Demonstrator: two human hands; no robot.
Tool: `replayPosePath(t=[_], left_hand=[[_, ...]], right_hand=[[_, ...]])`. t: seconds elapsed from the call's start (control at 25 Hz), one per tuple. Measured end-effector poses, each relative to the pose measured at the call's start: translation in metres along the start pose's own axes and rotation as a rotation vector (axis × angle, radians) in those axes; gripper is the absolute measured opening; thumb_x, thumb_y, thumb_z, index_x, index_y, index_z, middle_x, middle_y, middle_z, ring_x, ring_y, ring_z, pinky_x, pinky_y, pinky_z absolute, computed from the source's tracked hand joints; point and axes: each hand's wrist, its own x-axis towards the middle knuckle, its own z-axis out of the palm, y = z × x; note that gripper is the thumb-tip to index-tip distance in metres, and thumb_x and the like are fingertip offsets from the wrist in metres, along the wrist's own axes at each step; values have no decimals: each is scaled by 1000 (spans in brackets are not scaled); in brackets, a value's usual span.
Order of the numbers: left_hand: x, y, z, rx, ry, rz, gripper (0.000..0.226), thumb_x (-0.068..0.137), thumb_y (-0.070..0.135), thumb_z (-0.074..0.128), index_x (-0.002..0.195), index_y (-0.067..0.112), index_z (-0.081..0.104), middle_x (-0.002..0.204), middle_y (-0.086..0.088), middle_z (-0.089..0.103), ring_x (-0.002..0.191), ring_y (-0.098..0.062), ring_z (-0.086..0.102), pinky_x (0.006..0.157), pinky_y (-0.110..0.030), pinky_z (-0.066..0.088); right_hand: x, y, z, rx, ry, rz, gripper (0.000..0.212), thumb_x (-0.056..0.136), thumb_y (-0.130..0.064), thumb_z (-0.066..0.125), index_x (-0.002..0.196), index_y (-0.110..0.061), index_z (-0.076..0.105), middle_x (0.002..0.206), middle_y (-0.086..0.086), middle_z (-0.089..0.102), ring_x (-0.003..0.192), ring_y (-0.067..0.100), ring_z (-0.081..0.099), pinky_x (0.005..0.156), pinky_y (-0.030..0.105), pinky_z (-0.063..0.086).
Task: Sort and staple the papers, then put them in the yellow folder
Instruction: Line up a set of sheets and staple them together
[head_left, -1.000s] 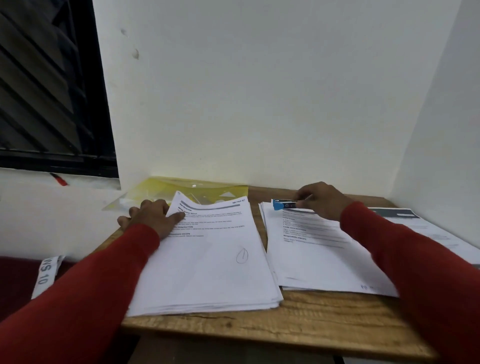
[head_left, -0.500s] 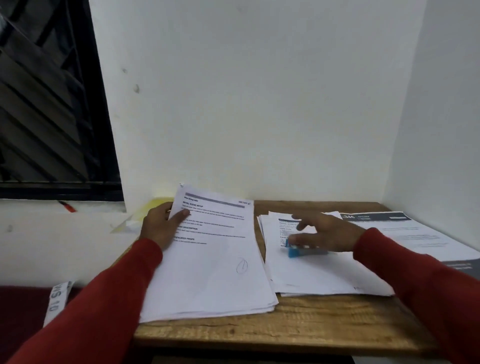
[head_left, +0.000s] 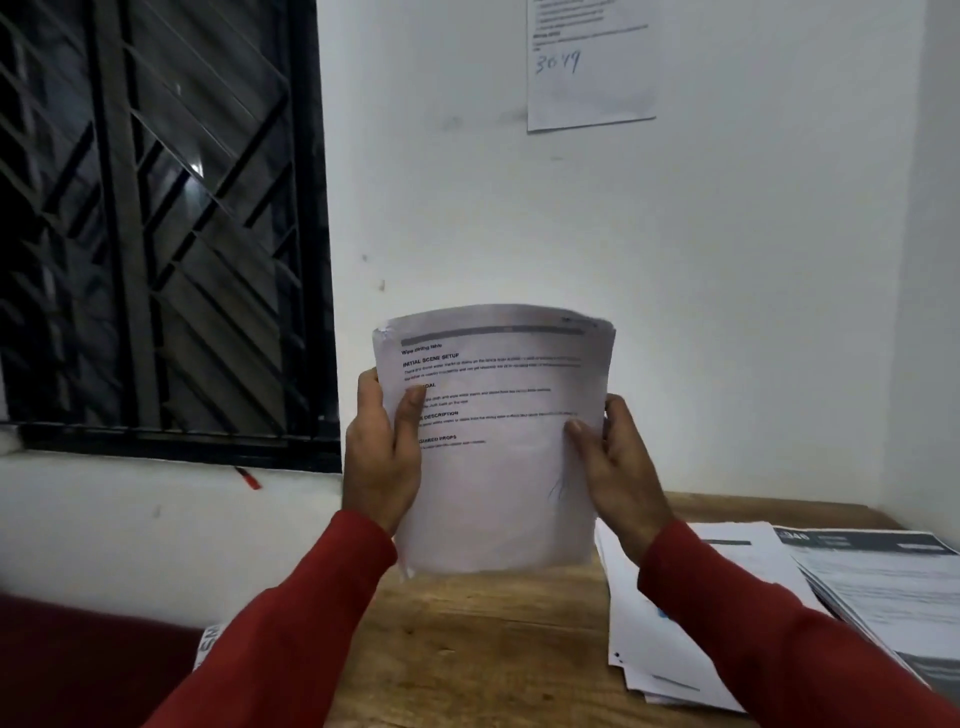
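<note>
A stack of printed white papers (head_left: 498, 441) stands upright in the air above the wooden table (head_left: 483, 639). My left hand (head_left: 382, 457) grips its left edge with the thumb on the front page. My right hand (head_left: 615, 467) grips its right edge the same way. A second pile of papers (head_left: 670, 623) lies flat on the table at the right. A small patch of the blue stapler (head_left: 663, 613) shows on that pile beside my right sleeve. The yellow folder is hidden from view.
Darker printed sheets (head_left: 883, 587) lie at the table's far right against the side wall. A barred window (head_left: 156, 223) fills the left. A notice sheet (head_left: 592, 62) hangs on the white wall. A printed strip (head_left: 208, 642) hangs left of the table.
Both hands have lifted the left stack off the table and hold it upright. My right hand has left the blue stapler on the right pile. The view has tilted upward.
</note>
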Motion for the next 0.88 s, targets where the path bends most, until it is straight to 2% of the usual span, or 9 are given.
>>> replayPosePath(t=[0.08, 0.16, 0.28, 0.36, 0.48, 0.56, 0.68, 0.8, 0.88], left_hand=[[-18, -9, -1, 31, -22, -65, 33, 98, 43, 52, 120, 20, 48, 106, 9, 70, 91, -7, 70, 74, -41, 61], [-32, -14, 1, 43, -59, -88, 29, 100, 38, 52, 121, 19, 49, 107, 10, 69, 90, -4, 69, 75, -43, 62], [-32, -10, 7, 13, -45, -94, 21, 101, 31, 53, 119, 23, 49, 106, 13, 69, 90, -3, 69, 74, -36, 61], [-33, -6, 10, 10, -34, -107, 22, 99, 31, 56, 119, 23, 50, 105, 16, 68, 90, -1, 69, 73, -31, 60], [-41, -11, 9, 3, -55, -141, 13, 99, 26, 58, 112, 29, 55, 101, 15, 69, 90, -5, 70, 71, -30, 61], [-37, -12, 9, -31, -63, -164, 15, 99, 23, 59, 107, 35, 57, 97, 15, 71, 88, -5, 70, 71, -32, 62], [-23, -9, 10, -47, -113, -186, 19, 97, 19, 63, 108, 34, 62, 99, 17, 73, 90, -6, 71, 77, -36, 61], [-16, -9, 12, -52, -154, -206, 21, 95, 16, 65, 110, 31, 64, 100, 15, 74, 92, -9, 72, 83, -40, 60], [-16, -12, 13, -62, -150, -220, 21, 96, 17, 64, 110, 32, 64, 102, 11, 75, 93, -12, 72, 83, -44, 60]], right_hand=[[-14, 13, -1, -40, -94, 69, 15, 103, -18, 49, 116, -25, 52, 110, -7, 68, 102, 13, 67, 87, 36, 58], [-24, 20, -2, -46, -128, 113, 17, 104, -18, 47, 117, -28, 52, 112, -8, 67, 103, 9, 65, 86, 30, 58], [-20, 18, -8, -11, -84, 109, 18, 104, -21, 46, 120, -28, 51, 116, -7, 66, 104, 8, 65, 87, 30, 56], [-18, 17, -9, -11, -118, 123, 21, 104, -22, 46, 123, -30, 50, 119, -7, 65, 109, 9, 64, 88, 29, 55], [-19, 18, -10, -11, -149, 172, 19, 104, -23, 47, 121, -30, 51, 120, -7, 65, 111, 10, 63, 89, 28, 54], [-10, 5, -12, 70, -105, 154, 19, 101, -28, 53, 119, -22, 55, 114, -3, 70, 106, 15, 68, 86, 30, 57], [19, -24, -19, 107, 32, 47, 22, 97, -34, 60, 115, -19, 61, 107, 0, 74, 96, 14, 71, 79, 28, 57], [44, -49, -22, 128, 134, -44, 15, 97, -25, 62, 101, -14, 70, 97, -2, 73, 85, 9, 67, 75, 23, 55], [53, -56, -20, 176, 138, -21, 13, 96, -20, 63, 98, -11, 73, 91, -1, 72, 80, 9, 66, 71, 21, 54]])
